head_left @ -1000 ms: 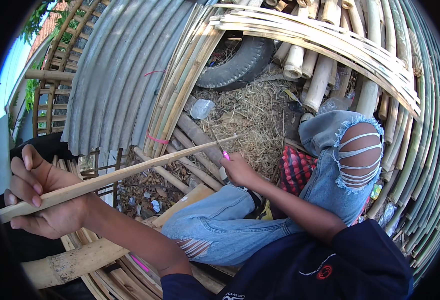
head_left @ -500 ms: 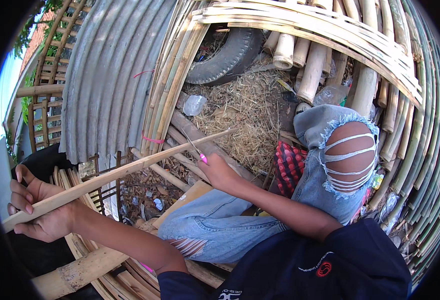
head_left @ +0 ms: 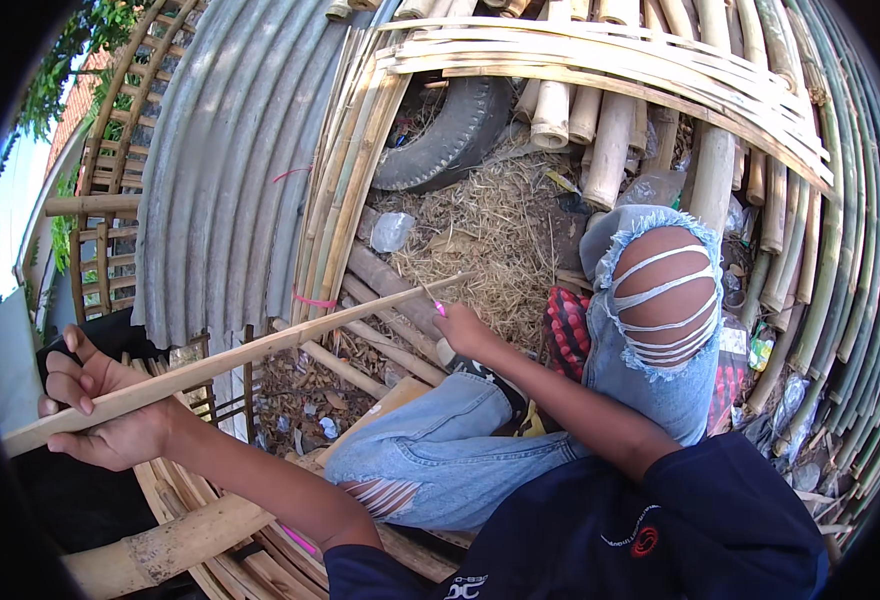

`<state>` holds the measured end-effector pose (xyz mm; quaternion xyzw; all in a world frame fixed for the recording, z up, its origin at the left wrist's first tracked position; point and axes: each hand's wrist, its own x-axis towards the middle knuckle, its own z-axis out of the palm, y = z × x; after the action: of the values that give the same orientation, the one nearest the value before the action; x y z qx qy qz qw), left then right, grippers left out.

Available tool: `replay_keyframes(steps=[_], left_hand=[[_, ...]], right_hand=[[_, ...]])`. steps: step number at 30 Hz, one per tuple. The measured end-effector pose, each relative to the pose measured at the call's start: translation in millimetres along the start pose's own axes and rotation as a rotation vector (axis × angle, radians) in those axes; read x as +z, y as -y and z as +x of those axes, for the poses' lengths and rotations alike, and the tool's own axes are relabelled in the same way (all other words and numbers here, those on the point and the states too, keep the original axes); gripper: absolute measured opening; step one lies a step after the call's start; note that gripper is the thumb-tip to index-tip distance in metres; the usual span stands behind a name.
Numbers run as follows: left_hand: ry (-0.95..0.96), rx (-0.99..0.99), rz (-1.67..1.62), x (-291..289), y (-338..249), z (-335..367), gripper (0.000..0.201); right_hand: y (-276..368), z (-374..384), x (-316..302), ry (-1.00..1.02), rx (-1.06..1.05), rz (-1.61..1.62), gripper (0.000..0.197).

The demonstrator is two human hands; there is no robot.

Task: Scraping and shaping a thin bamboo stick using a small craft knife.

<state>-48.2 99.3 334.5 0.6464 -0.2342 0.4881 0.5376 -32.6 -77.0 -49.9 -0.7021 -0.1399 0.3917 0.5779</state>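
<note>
A long, pale bamboo strip (head_left: pixel 260 348) slants from the lower left up to the middle of the view, its narrow far end above dry straw. My left hand (head_left: pixel 125 425) holds its wide near end, the strip lying across the palm with the fingers curled loosely over it. My right hand (head_left: pixel 467 334) is closed round the pink handle of a small knife (head_left: pixel 440 308). The knife's thin blade reaches the strip close to its far tip. How the blade's edge meets the wood is too small to tell.
Long split bamboo strips (head_left: pixel 600 50) are stacked at the far side, near a worn tyre (head_left: pixel 450 135). Bamboo poles (head_left: pixel 840 290) line the right. Corrugated grey sheeting (head_left: pixel 230 150) stands at left. A thick bamboo pole (head_left: pixel 165 545) lies below my left arm. Straw (head_left: pixel 490 230) and litter cover the ground.
My right hand and the knife have slid along the strip towards its far tip, to the right. My left hand keeps its hold. The whole view has shifted slightly.
</note>
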Motion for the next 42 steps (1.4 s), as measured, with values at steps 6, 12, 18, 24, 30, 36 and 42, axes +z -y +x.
replay_keyframes(steps=[6,12,18,24,30,36,42], left_hand=[[0.059,-0.161,0.197,34,-17,-14,0.056],[-0.382,-0.184,0.612,59,10,-106,0.063],[-0.471,-0.237,0.561,42,23,-169,0.049],[-0.465,-0.326,0.209,36,28,-184,0.039],[-0.495,-0.343,0.235,51,31,-184,0.044],[-0.510,-0.335,0.310,52,27,-186,0.046],[-0.535,-0.323,0.287,48,35,-182,0.048]], right_hand=[[58,-18,-9,0.077,-0.101,0.191,0.051],[43,-15,9,0.174,0.037,0.326,0.048],[44,-29,20,0.162,-0.007,0.430,0.049],[77,-52,23,0.312,0.054,0.619,0.053],[17,-27,31,-0.089,-0.055,0.262,0.052],[71,-61,30,0.249,0.175,0.724,0.057],[63,-53,40,0.111,0.069,0.511,0.057]])
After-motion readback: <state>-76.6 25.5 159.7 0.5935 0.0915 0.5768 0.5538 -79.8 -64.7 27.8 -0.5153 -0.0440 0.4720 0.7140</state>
